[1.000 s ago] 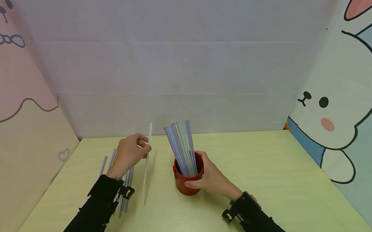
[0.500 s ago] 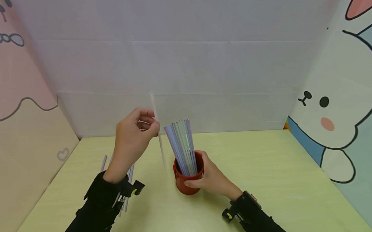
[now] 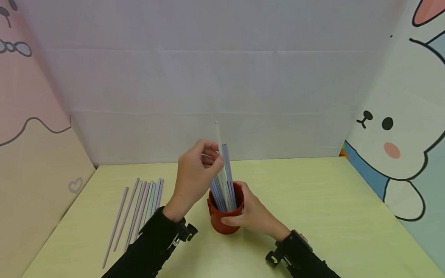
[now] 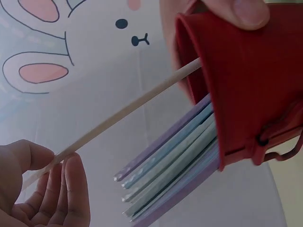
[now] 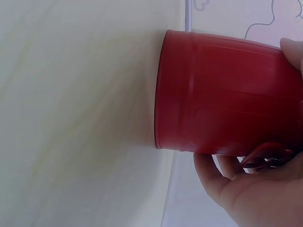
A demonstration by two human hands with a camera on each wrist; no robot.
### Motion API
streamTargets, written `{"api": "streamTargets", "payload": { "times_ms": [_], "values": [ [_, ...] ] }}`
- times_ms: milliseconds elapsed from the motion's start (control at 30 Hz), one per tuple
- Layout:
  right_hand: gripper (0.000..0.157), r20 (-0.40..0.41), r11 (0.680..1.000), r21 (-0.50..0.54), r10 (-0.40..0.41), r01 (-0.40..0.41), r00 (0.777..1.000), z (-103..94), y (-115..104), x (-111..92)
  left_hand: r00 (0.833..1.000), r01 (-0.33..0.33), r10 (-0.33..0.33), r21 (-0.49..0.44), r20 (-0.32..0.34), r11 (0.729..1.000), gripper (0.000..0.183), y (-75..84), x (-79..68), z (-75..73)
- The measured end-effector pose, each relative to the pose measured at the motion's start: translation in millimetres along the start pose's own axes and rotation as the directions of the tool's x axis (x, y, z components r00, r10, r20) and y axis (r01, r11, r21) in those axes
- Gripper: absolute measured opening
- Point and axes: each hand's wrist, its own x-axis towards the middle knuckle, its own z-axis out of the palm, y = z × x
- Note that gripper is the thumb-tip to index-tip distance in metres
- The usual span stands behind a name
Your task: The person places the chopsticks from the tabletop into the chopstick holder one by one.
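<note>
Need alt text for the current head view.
A person's left hand pinches a whitish straw near upright, its lower end in a red cup of pastel straws; the right hand grips the cup's side. More straws in a row lie left of it on a pale yellow table.

**Soft light throughout**

Diffuse light fills the head view, putting a faint sheen on the tabletop (image 3: 325, 200). Both wrist views look dimmer; in the right one, soft shadow spreads beside the red cup (image 5: 227, 90).
</note>
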Motion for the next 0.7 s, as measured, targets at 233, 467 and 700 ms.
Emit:
{"api": "streamTargets", "payload": {
  "times_ms": [233,467,700],
  "values": [
    [0.091,0.002,1.000,-0.031,0.007,-0.007,1.000,1.3,24.0,4.5,0.999,0.029,-0.030,0.029,0.040,0.999,0.018,-12.3,-13.2,19.3],
    [0.091,-0.008,0.999,-0.046,-0.010,0.010,1.000,0.5,26.2,4.0,0.995,0.065,-0.068,0.044,0.075,0.997,0.017,-21.7,-25.3,32.0],
    [0.092,0.008,0.998,-0.045,-0.039,0.039,0.999,0.5,27.7,3.2,0.992,0.081,-0.087,0.061,0.094,0.995,0.017,-25.4,-34.5,37.1]
  ]
}}
